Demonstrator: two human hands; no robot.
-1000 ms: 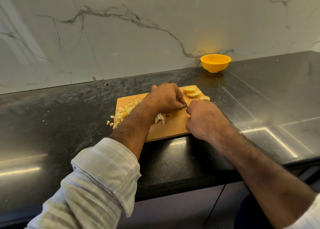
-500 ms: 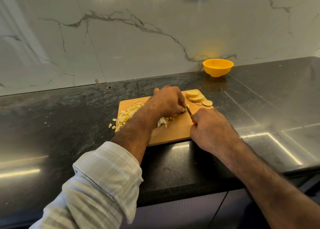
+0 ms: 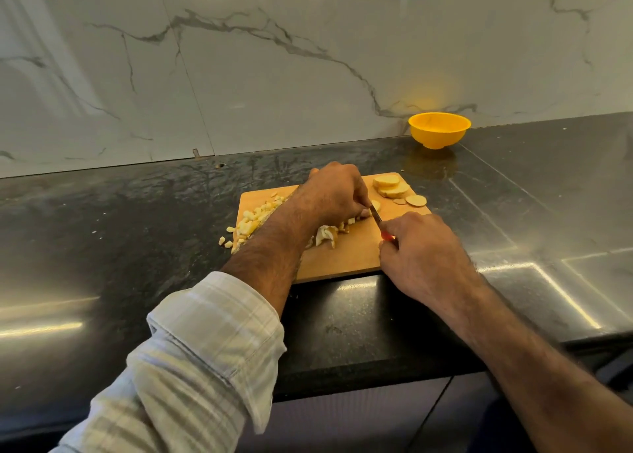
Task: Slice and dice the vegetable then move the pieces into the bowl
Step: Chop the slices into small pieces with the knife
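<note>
- Marble-patterned wall panels stand behind a dark polished surface (image 3: 102, 233) that carries a wooden cutting board (image 3: 346, 257).
- Left hand (image 3: 330, 192): fingers curled down over the vegetable piece now being cut. That piece is mostly hidden beneath the hand, so the exact grip cannot be told.
- Right hand (image 3: 423, 250): fingers wrapped around the red handle of a knife (image 3: 376, 217). The blade points away from the person, its tip just beside the left fingertips.
- Diced pieces (image 3: 255, 218) lie in a pile beyond the left wrist, on the board's outer-left part. A few have spilled off the board edge onto the surface.
- Round slices (image 3: 390, 186), not yet diced, are stacked just past the left hand, on the far corner of the board.
- A small heap of peel-like scraps (image 3: 325, 235) lies between the two forearms.
- Yellow bowl (image 3: 439, 130): well apart from both hands, beyond the right hand, close to the wall. No pieces are visible in it.
- Progress, as judged: slicing appears complete and dicing is well advanced. Remaining work: dice the stacked slices, gather the strays, and move all pieces into the bowl.
</note>
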